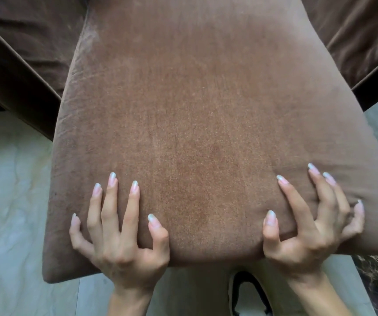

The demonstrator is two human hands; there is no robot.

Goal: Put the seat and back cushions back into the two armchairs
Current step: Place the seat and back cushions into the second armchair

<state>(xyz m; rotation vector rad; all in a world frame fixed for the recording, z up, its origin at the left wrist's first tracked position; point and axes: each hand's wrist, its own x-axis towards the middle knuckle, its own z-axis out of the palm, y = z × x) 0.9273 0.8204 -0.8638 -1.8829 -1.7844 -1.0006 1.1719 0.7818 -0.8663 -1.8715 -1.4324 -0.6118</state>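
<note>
Holding one brown cushion (206, 133) by its near edge, left hand (119, 238) and right hand (309, 231) fingers spread and gripping; not yet seated in the armchair (23, 53).

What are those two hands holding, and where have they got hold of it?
A large brown cushion, gripped along its near edge: the left hand toward the near-left corner, the right hand toward the near-right, fingers spread on top.

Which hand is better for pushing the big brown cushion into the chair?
Probably the right hand: its fingers dig into the cushion, bunching the fabric. The left hand lies flatter, nearer the corner, better for steadying.
</note>
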